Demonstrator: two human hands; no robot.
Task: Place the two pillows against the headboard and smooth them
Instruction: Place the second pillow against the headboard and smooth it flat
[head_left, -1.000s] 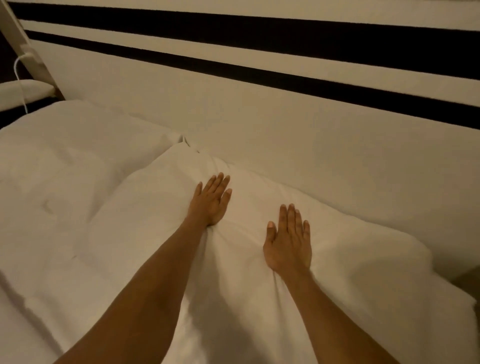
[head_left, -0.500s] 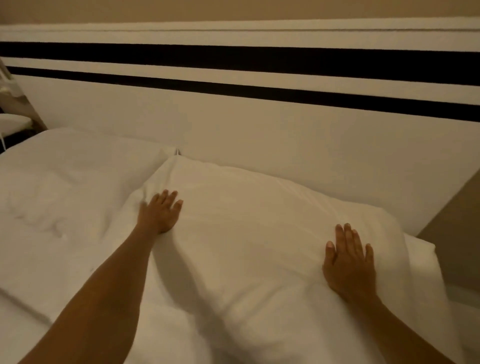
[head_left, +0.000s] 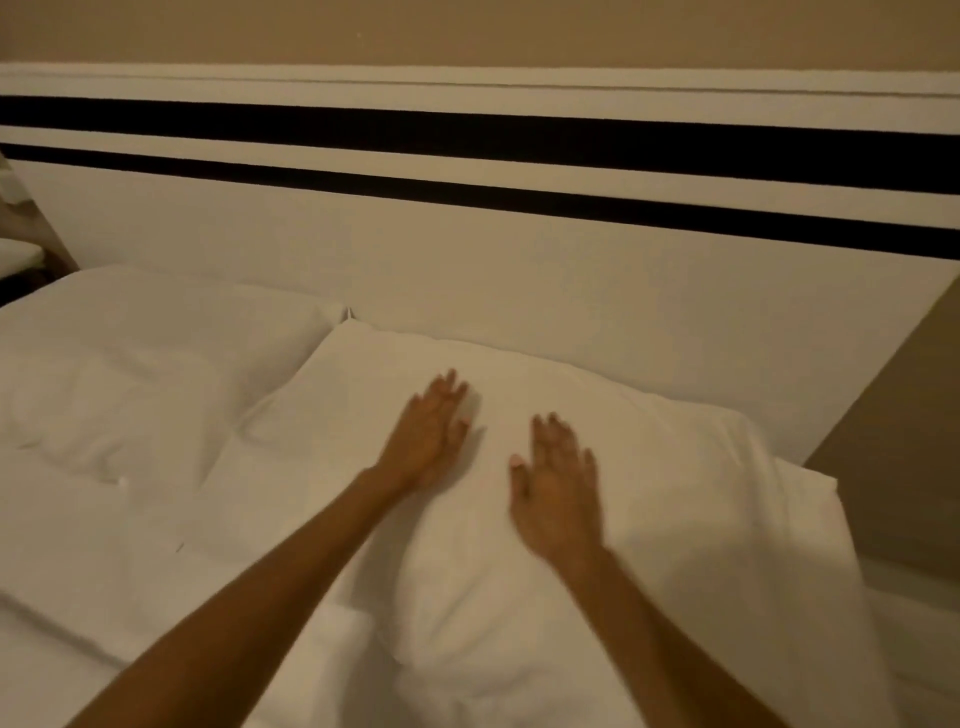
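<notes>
Two white pillows lie side by side along the white headboard (head_left: 467, 270), which carries two black stripes. The right pillow (head_left: 675, 509) lies under both my hands. My left hand (head_left: 428, 434) rests flat near its middle, fingers apart, pointing at the headboard. My right hand (head_left: 556, 488) lies flat just to the right of it, fingers spread, slightly blurred. Neither hand holds anything. The left pillow (head_left: 135, 374) lies flat with a few creases, its inner corner touching the right pillow's corner.
White bedding (head_left: 78, 545) covers the bed in front of the pillows. A tan wall (head_left: 893, 415) stands close to the bed's right side. At the far left edge a small white thing (head_left: 15, 254) sits beside the bed.
Both hands came back together at the middle of the right pillow after being spread wide toward its left and right edges half a second ago.
</notes>
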